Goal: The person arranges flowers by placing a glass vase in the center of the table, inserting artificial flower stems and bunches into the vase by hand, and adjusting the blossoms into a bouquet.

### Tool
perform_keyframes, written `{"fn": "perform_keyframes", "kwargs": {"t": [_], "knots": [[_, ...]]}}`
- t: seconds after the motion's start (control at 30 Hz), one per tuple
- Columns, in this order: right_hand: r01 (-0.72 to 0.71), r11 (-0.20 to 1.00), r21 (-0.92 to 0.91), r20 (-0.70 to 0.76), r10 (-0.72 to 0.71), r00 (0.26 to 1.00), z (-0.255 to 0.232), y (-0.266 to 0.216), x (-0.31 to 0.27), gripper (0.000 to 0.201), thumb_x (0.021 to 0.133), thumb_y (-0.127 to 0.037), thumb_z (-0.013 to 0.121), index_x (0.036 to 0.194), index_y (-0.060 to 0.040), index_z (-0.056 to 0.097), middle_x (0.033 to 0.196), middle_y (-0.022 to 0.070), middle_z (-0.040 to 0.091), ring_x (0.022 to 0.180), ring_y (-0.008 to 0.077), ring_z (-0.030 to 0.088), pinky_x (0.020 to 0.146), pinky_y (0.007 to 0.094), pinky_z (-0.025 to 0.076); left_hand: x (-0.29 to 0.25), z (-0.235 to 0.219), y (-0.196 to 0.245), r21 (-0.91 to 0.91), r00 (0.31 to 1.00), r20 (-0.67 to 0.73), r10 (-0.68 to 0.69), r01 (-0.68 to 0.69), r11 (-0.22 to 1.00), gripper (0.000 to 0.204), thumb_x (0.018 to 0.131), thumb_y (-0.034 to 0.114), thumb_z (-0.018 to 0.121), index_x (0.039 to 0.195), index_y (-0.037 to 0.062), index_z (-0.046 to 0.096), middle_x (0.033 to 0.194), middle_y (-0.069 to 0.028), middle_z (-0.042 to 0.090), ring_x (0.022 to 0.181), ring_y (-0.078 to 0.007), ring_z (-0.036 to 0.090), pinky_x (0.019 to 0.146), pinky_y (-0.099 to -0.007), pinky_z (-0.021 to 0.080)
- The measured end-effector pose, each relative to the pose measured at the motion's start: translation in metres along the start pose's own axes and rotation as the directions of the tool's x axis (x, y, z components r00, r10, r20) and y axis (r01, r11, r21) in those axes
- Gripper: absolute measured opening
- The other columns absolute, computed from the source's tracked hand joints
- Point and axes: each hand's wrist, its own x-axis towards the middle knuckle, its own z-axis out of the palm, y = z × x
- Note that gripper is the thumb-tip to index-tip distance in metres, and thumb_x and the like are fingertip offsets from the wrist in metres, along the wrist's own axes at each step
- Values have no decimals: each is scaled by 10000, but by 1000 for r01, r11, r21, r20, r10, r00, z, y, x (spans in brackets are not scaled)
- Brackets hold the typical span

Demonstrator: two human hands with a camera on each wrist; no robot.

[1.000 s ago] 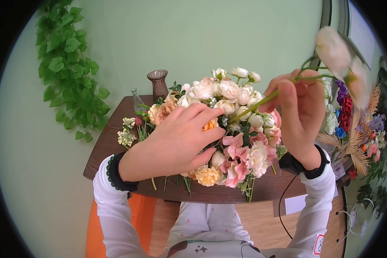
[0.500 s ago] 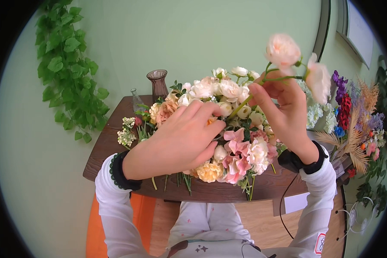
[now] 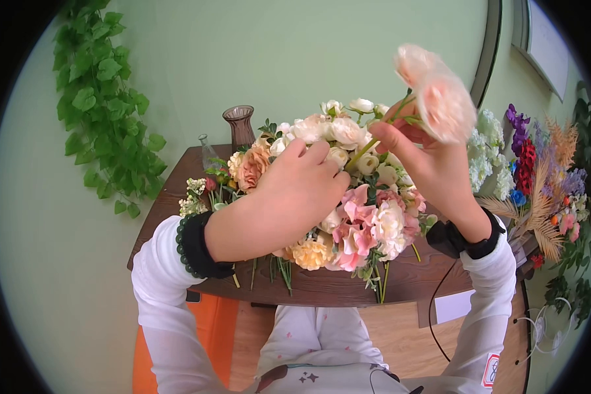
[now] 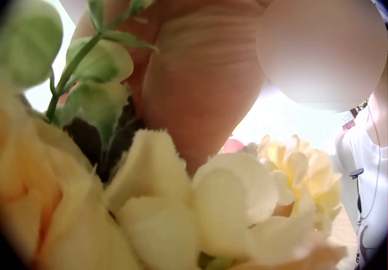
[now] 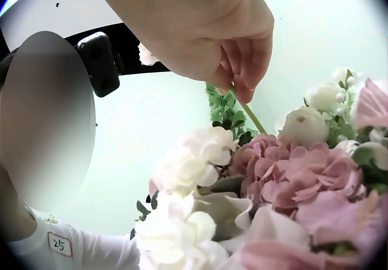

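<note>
Nearest me, at bottom centre of the frame, pale trousers [image 3: 295, 345], with something orange [image 3: 203, 335] at lower left and wood floor [image 3: 391, 328] at lower right. White sleeves [image 3: 167, 282] come up from both bottom corners, black bands [image 3: 203, 246] at the wrists.

Next the desk [image 3: 335, 289], its near edge crossing lower centre; cut stems [image 3: 284, 276] poke out over it from under the blooms. Flower arrangement [image 3: 358, 220] fills the middle: yellow-peach bloom [image 3: 312, 253] at its near side, pink petals [image 3: 356, 223] right of that, white blooms [image 3: 345, 131] toward the top.

My two hands are both at it. Left hand [image 3: 282, 190] sits at centre over the arrangement, fingers bent down into the blooms; fingertips hidden, so I can't tell if it holds anything. My left wrist view gives only the palm [image 4: 194, 70] above cream petals [image 4: 157, 221]. Right hand [image 3: 440, 177], right of centre, is narrow, thumb and fingers pinching a green stem [image 3: 360, 157]; my right wrist view shows that pinch too. Stem slants down left into the white blooms, low end hidden. Its pale pink flowers [image 3: 446, 108] are at upper right of centre, a bit blurred.

Farther: sprig of white buds [image 3: 194, 194] left of the arrangement, then clear bottle [image 3: 207, 154] beside purplish glass vase [image 3: 241, 126] on the desk's far side. Mixed flowers [image 3: 528, 171] at right edge. Farthest, green wall [image 3: 295, 52], leafy vine [image 3: 98, 98] hanging upper left.
</note>
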Motion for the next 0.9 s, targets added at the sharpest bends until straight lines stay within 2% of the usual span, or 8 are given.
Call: {"fn": "perform_keyframes", "kwargs": {"t": [0.17, 0.23, 0.37, 0.43, 0.47, 0.5, 0.67, 0.9], "knots": [[-82, 993, 79, -31, 84, 996, -3, 2, -3, 216, 817, -104, 636, 980, 28, 582, 843, 78, 654, 756, 114, 618, 649, 241, 492, 0, 1, -4, -24, 999, -43, 6, -7, 1000, 249, 671, 21, 541, 918, 49, 557, 864, -40, 521, 874, -219, 456, 745, -326, 344], [-266, 964, 27, 60, 264, 963, -6, -5, 0, 209, 853, -158, 604, 956, 22, 578, 864, 48, 630, 785, 97, 591, 746, 231, 466, 0, 2, -4, -11, 999, -43, -2, 1, 1000, 257, 671, 15, 540, 926, 46, 553, 875, -45, 521, 879, -221, 460, 746, -330, 349], [-314, 946, -84, 58, 320, 946, -1, -11, -1, 215, 850, -151, 605, 966, 29, 584, 866, 72, 645, 777, 91, 595, 735, 238, 467, 0, 2, -4, -96, 998, -42, -40, 36, 995, 268, 669, -3, 540, 935, 31, 547, 897, -61, 524, 897, -237, 478, 749, -341, 373], [-309, 937, -165, 265, 344, 901, 2, -12, -1, 232, 837, -142, 618, 989, 30, 580, 855, 91, 653, 751, 107, 603, 695, 255, 474, 1, 3, -5, -131, 997, -58, -42, 34, 991, 267, 667, -7, 542, 932, 24, 548, 897, -68, 528, 894, -245, 488, 746, -346, 387], [71, 993, -98, 179, -52, 983, 14, 22, -10, 138, 784, -82, 621, 886, 7, 592, 753, 113, 607, 690, 226, 588, 644, 319, 470, 1, 6, -6, -141, 999, -43, -31, 25, 990, 272, 661, -18, 543, 931, 14, 551, 896, -77, 535, 888, -254, 496, 744, -352, 400], [-82, 966, -244, 181, 128, 975, 15, 16, -13, 148, 754, -81, 650, 867, -4, 593, 769, 121, 604, 711, 276, 578, 664, 341, 469, 1, 6, -6, -150, 999, -31, -21, 16, 988, 277, 655, -29, 544, 930, 4, 554, 895, -85, 542, 881, -263, 504, 742, -359, 414], [-73, 995, -74, 165, 84, 983, 13, 15, -8, 171, 740, -108, 680, 856, -15, 597, 787, 120, 603, 695, 267, 575, 643, 331, 464, -2, 5, -6, -198, 995, -95, -30, 10, 980, 300, 639, -47, 550, 937, -13, 561, 896, -102, 555, 876, -275, 516, 745, -370, 429], [-104, 990, -97, 136, 117, 984, 16, 33, -10, 188, 755, -138, 687, 880, -16, 616, 742, 93, 608, 652, 205, 570, 630, 323, 458, 0, 3, -6, -220, 997, -71, -31, 14, 975, 322, 644, -52, 547, 963, -14, 563, 925, -103, 563, 894, -277, 518, 758, -366, 429]]}}
